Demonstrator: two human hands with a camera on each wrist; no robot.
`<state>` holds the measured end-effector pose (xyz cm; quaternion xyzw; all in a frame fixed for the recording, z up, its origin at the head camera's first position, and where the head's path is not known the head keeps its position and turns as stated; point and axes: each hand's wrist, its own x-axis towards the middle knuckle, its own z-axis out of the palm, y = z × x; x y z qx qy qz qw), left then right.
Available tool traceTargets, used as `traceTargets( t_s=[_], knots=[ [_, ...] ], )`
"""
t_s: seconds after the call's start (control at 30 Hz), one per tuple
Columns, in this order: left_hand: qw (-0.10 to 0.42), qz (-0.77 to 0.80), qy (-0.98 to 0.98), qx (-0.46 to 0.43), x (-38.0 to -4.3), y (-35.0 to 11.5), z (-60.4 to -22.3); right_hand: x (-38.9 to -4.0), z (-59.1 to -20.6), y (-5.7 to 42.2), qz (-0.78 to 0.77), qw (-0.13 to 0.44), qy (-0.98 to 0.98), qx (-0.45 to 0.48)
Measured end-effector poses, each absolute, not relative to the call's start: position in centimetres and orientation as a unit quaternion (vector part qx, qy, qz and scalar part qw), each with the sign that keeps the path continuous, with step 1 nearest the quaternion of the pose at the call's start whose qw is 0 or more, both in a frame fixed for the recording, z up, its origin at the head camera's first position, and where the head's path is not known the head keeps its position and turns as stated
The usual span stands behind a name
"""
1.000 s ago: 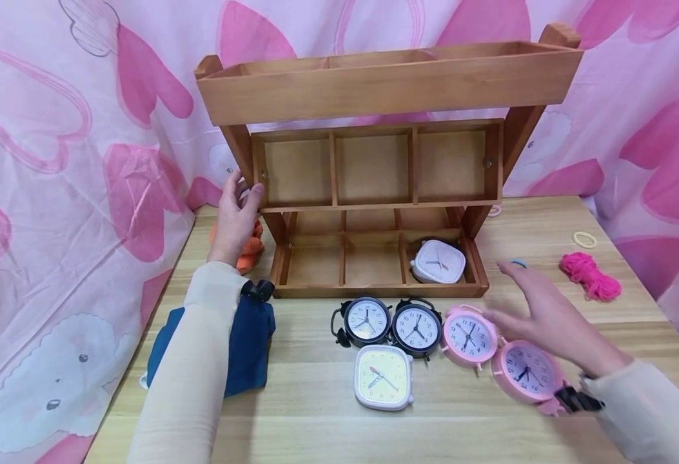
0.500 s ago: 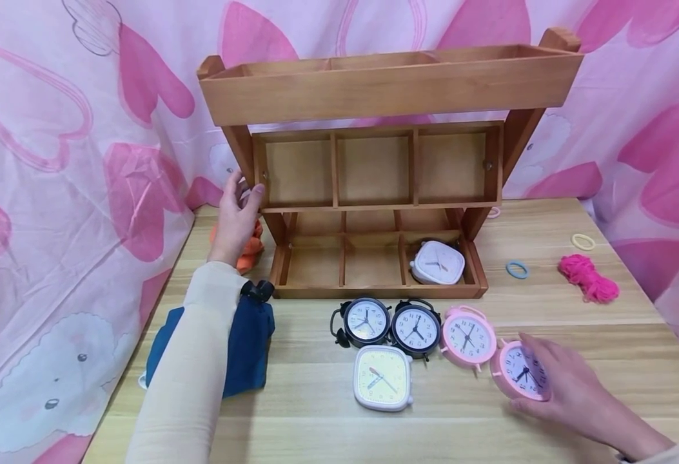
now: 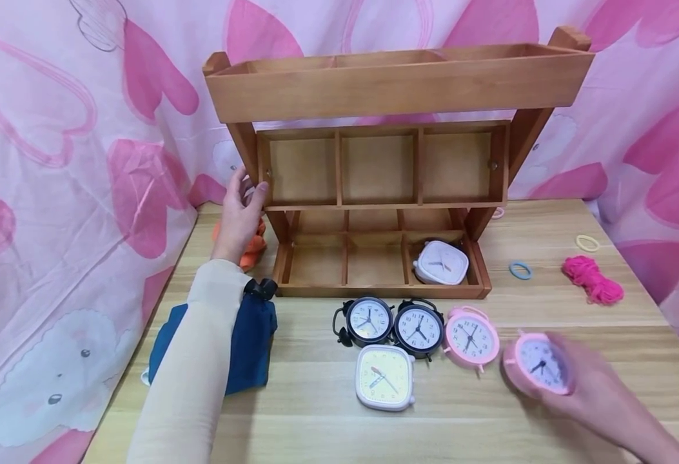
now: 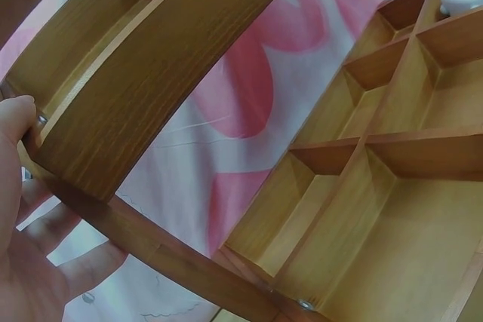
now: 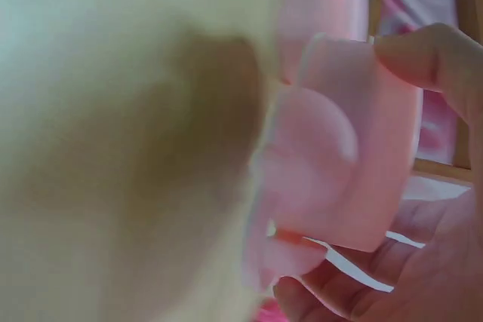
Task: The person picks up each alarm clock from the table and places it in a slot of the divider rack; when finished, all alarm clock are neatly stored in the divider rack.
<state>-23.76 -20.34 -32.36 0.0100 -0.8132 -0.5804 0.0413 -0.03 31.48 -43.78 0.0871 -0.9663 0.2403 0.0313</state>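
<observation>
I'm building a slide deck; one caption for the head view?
Right hand grips a pink alarm clock; left hand holds a wooden rack.

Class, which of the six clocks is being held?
The pink clock farthest right: the right hand grips it. The other pink clock, the black clocks and the white clocks are not held.

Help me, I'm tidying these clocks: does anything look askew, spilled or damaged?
In the wooden rack, the white clock at bottom right sits askew, out of line with the straight walls around it. No spill or damage shows.
</observation>
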Motion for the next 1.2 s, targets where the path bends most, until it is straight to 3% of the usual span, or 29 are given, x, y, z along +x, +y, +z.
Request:
traceTargets(
  t_s=[0.17,0.4,0.77,1.2],
  knots=[
    [0.051,-0.585,-0.809,-0.001,-24.7,-20.7,-33.2,-2.9,-39.3,30.6,0.253,0.037,-0.964,0.074],
    [0.056,-0.581,-0.812,-0.006,-24.9,-20.6,-33.3,-8.3,-35.7,24.4,0.253,0.015,-0.957,0.139],
    [0.051,-0.582,-0.811,-0.006,-23.4,-19.6,-31.6,-16.9,-37.3,16.4,0.233,-0.056,-0.954,0.178],
    [0.050,-0.584,-0.810,0.005,-24.6,-20.8,-33.5,-21.8,-39.6,9.8,0.180,-0.094,-0.959,0.197]
  ],
)
